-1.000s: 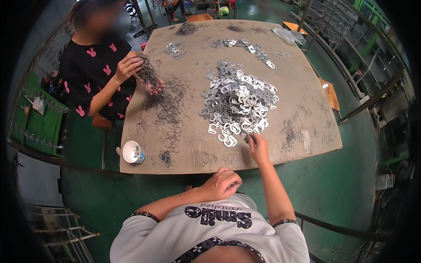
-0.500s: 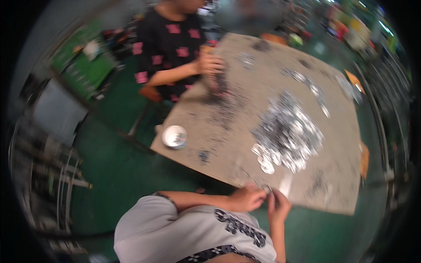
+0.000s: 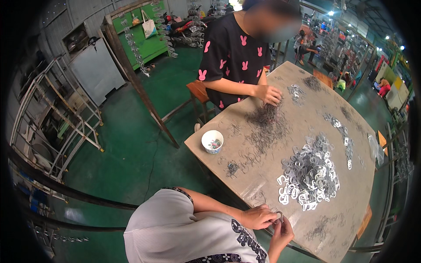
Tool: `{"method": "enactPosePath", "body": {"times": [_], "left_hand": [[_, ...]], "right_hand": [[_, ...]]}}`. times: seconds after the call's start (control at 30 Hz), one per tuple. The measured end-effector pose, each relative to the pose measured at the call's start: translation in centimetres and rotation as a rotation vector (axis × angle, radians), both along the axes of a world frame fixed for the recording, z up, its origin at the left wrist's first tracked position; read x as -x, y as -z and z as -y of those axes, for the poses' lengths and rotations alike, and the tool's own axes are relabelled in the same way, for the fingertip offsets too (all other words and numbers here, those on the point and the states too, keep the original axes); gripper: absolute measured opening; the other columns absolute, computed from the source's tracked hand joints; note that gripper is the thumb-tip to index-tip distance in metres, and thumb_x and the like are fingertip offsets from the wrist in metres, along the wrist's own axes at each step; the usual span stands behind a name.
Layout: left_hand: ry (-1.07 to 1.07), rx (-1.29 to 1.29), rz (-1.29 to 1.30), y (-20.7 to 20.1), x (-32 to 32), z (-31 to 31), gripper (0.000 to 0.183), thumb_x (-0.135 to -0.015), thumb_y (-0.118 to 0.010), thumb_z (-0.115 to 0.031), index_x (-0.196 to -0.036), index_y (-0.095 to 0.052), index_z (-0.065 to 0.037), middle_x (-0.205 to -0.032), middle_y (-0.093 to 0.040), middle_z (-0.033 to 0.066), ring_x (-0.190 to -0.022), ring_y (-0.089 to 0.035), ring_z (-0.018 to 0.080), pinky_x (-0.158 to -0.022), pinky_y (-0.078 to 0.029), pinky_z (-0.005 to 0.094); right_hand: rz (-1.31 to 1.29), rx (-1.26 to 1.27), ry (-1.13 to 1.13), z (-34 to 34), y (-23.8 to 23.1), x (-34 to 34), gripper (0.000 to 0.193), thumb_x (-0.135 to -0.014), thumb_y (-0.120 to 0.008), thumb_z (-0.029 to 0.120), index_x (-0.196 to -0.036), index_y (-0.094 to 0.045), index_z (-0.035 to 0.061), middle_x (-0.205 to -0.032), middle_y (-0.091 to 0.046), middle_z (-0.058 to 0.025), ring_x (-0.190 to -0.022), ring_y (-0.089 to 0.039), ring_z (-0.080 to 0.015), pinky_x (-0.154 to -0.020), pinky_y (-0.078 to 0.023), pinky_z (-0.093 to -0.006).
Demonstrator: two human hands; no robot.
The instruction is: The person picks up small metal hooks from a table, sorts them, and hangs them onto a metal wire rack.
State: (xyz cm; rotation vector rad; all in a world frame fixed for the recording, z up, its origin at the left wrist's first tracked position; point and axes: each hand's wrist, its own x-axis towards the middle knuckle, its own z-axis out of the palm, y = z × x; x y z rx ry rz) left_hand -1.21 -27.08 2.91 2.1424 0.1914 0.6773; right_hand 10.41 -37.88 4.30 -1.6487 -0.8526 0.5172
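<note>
At the near edge of the table, my two hands meet around one small silver metal hook piece (image 3: 279, 215). My left hand (image 3: 258, 217) has its fingers pinched at the piece's left side. My right hand (image 3: 283, 233) grips it from the right and below, fingers curled. Part of the piece is hidden by the fingers. Just beyond my hands is a heap of flat silver metal hook pieces (image 3: 310, 173), with several white-looking ones along its near side. A few thin wire clips (image 3: 259, 198) lie close to my left hand.
Across the brown table (image 3: 245, 175), a person (image 3: 237, 57) in a black shirt has a hand (image 3: 268, 94) on a pile of thin wire clips (image 3: 267, 125). A white bowl (image 3: 212, 141) with small parts stands at the left corner. A wooden stool (image 3: 198, 92) is behind.
The view has turned, so the table and both people's hands appear farther right and lower. My hands stay together at the hook piece. The picture is sharper now.
</note>
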Motion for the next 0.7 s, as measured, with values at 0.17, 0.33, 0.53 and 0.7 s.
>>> {"method": "enactPosePath", "body": {"times": [0.17, 0.33, 0.53, 0.7], "left_hand": [[0.018, -0.022, -0.078, -0.3, -0.5, -0.2, 0.016, -0.076, -0.061, -0.006, -0.086, -0.049, -0.005, -0.071, -0.056, 0.009, -0.071, -0.057, 0.0284, -0.079, -0.04, 0.039], [0.117, -0.026, -0.071, 0.0, -0.3, -1.1, 0.013, -0.075, -0.062, -0.009, -0.084, -0.053, -0.005, -0.07, -0.058, 0.0098, -0.072, -0.058, 0.0286, -0.075, -0.042, 0.0389], [0.01, 0.132, -0.317, 0.6, -0.3, -7.4, 0.014, -0.076, -0.062, -0.018, -0.084, -0.067, -0.008, -0.082, -0.064, 0.0128, -0.081, -0.061, 0.0326, -0.074, -0.047, 0.041], [-0.919, -0.374, -0.694, 4.9, -1.9, -17.7, 0.039, -0.078, -0.058, -0.017, -0.115, -0.056, -0.005, -0.123, -0.047, 0.0181, -0.113, -0.043, 0.035, -0.094, -0.039, 0.0401]], "right_hand": [[0.193, -0.052, 0.123, 0.1, 0.2, 0.5, 0.016, -0.078, -0.059, -0.007, -0.093, -0.063, -0.0071, -0.073, -0.062, -0.0109, -0.065, -0.06, -0.0161, -0.059, -0.05, -0.0276], [0.329, -0.018, 0.108, 0.4, -0.9, 0.8, 0.017, -0.075, -0.062, -0.006, -0.091, -0.065, -0.0016, -0.072, -0.06, -0.0116, -0.062, -0.059, -0.0204, -0.056, -0.047, -0.0294], [0.286, 0.061, 0.102, 1.0, -1.5, 1.1, 0.019, -0.073, -0.064, -0.006, -0.091, -0.066, 0.0006, -0.07, -0.058, -0.0116, -0.06, -0.06, -0.0212, -0.056, -0.046, -0.0292], [0.328, 0.056, 0.11, 1.6, -1.5, 1.3, 0.02, -0.073, -0.064, -0.008, -0.091, -0.065, -0.0011, -0.072, -0.059, -0.0109, -0.061, -0.061, -0.0186, -0.058, -0.048, -0.0264]]}}
